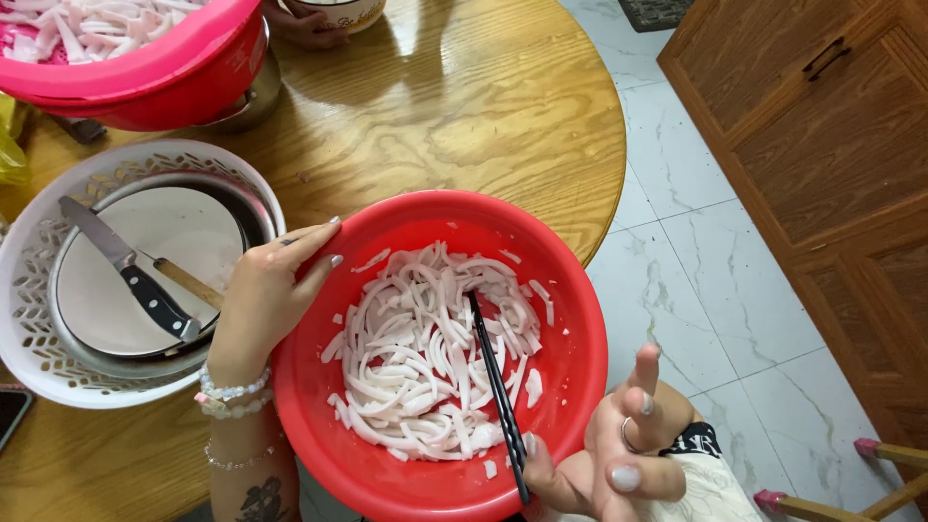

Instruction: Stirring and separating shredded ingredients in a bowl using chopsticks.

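Two hands work at a red basin (570,290) on the round wooden table (464,87). Farthest left of the left hand's fingers, a white slotted basket (29,290) holds a metal plate (164,232) on which a black-handled knife (130,271) lies. Beyond it, up the table, sits a pink basin (145,68) of similar white strips. The left hand (266,295) rests on the red basin's near-left rim, fingers (314,237) straight and pressed together, gripping nothing, apparently steadying it. Just right of those fingers, inside the basin, lies a heap of pale curled strips (416,358). Black chopsticks (495,382) stand in that heap, tips buried near its middle. The right hand (604,459) pinches their upper ends between thumb and lower fingers, the other fingers (643,372) spread upward. Mixing looks to be the step in hand; a next stir would call for a firm rim and chopsticks kept low to avoid flinging strips out.
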